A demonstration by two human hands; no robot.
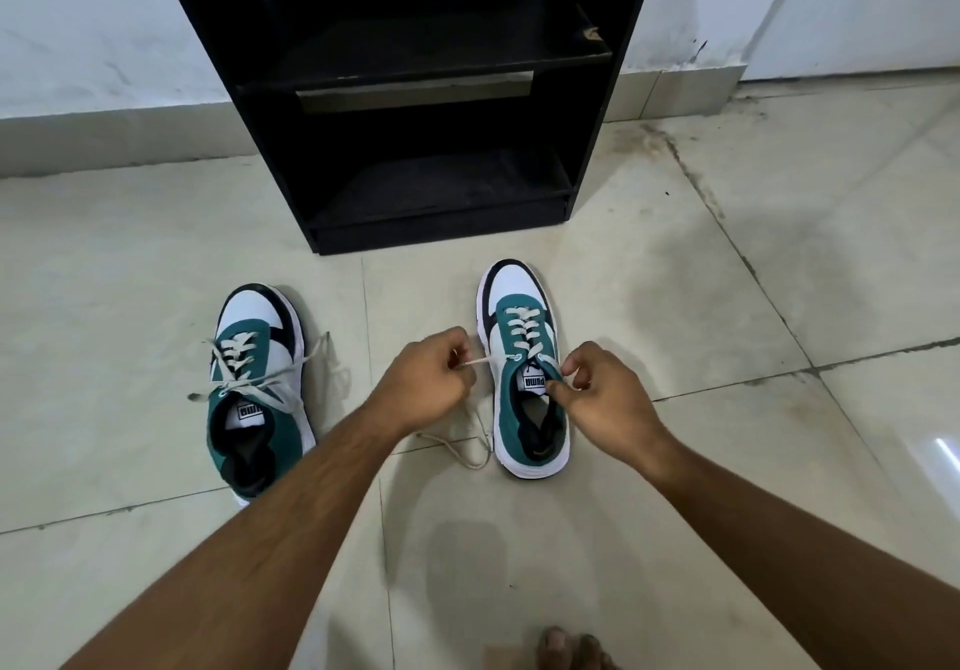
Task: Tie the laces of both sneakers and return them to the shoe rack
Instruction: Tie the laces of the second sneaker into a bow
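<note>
Head view, looking down on a tiled floor point(675, 461). At left, the left sneaker point(257, 383): teal, white and black, toe toward the wall, tongue label reading PUMA upside down, laces crossed over the tongue and trailing loose off both sides. Bare tile between the two shoes. Left hand point(431, 383) curled, pinching a lace end point(480, 362) drawn taut from the top eyelet; more of that lace point(457, 443) looped slack on the tile just beside the sole. Right sneaker point(527, 373) same colours, PUMA again on its tongue. Right hand point(605, 394) curled at the shoe's right edge, pinching at the collar; the lace hidden by fingers. Beyond, black shoe rack point(415, 98) against the wall, front edge near both toes, open floor to its right.
</note>
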